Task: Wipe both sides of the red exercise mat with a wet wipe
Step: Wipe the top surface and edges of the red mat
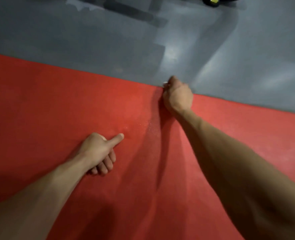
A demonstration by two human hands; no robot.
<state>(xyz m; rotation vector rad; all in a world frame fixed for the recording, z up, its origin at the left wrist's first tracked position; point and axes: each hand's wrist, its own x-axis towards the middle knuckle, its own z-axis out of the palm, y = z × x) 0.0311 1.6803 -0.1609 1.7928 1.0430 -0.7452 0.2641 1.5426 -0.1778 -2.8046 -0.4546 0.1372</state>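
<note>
Lying flat on the grey floor (pixel 91 32), the mat (pixel 56 101) shows faint damp specks mid-surface; the right hand (pixel 177 97) bunches a white wipe (pixel 165 83) at its far edge, the left hand (pixel 98 153) rests curled, thumb out. This face seems partly wiped; the underside is probably still to do.

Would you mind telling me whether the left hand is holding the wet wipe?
No, the left hand rests on the red mat with nothing in it, thumb extended; a bit of white shows at the right hand.
</note>
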